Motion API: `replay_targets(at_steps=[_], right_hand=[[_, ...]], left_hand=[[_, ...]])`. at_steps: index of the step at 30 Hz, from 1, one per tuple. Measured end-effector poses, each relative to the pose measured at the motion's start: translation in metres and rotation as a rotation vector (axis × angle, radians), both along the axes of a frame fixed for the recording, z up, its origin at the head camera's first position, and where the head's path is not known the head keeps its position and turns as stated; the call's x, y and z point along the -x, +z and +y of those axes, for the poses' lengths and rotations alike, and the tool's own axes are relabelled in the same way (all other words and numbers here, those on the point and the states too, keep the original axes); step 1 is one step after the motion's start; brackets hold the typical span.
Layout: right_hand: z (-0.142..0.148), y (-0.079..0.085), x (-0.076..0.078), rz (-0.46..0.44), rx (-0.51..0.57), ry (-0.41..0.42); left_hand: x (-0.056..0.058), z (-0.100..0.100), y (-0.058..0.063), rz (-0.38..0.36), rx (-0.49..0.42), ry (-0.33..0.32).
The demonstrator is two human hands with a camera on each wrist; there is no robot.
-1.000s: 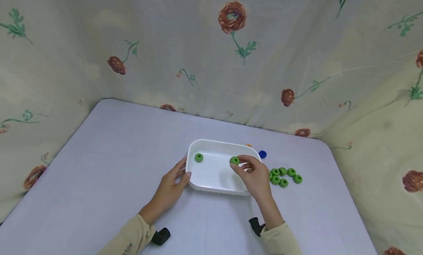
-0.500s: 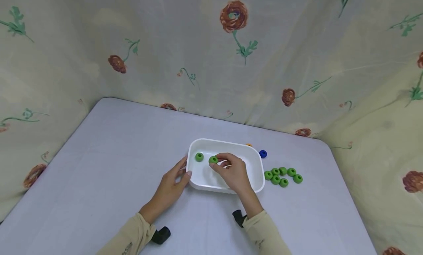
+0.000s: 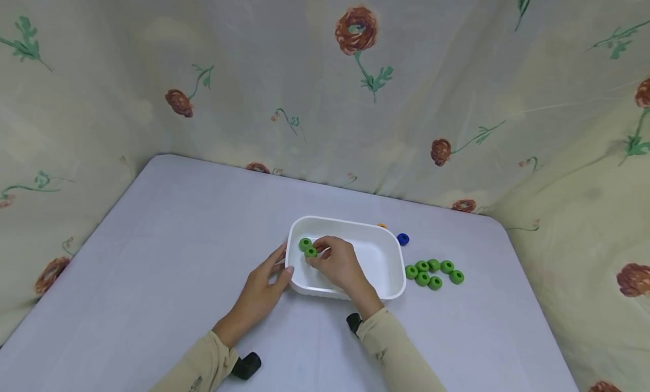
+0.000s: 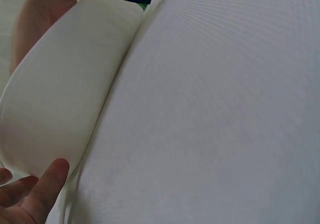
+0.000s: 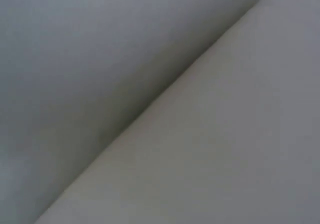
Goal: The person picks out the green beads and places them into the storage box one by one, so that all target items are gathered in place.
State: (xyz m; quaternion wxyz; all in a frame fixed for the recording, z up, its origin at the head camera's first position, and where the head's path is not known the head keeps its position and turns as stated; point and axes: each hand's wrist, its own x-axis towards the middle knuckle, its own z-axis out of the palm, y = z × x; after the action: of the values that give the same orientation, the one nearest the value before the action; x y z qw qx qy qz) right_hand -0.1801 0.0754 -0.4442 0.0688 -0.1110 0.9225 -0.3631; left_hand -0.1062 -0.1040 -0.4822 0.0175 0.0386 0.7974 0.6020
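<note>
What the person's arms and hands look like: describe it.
The left hand and right hand are ungloved. The left sleeve and right sleeve are beige, with small darker markings. A blocky black device shows near each sleeve's end.

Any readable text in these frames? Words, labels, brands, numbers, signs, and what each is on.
None legible in any view.
Left sleeve: small dark mark, possibly print, too small to read.
Right sleeve: similar faint mark, too blurred to read.
White tray, green beads, blue bead: no lettering seen.
Backdrop cloth: flower pattern, no text seen.
</note>
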Motion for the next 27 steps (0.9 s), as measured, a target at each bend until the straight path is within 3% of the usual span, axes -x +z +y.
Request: replay_targets(at_steps=[13,27], right_hand=[[-0.014,-0.004,0.005,-0.044,-0.091,0.065],[-0.016,-0.003,0.006,0.000,-0.089,0.042]], left_hand=[[-0.001,-0.002,-0.001,-0.005,-0.011,-0.008],[0.000,0.000,-0.002,-0.006,-0.007,0.007]])
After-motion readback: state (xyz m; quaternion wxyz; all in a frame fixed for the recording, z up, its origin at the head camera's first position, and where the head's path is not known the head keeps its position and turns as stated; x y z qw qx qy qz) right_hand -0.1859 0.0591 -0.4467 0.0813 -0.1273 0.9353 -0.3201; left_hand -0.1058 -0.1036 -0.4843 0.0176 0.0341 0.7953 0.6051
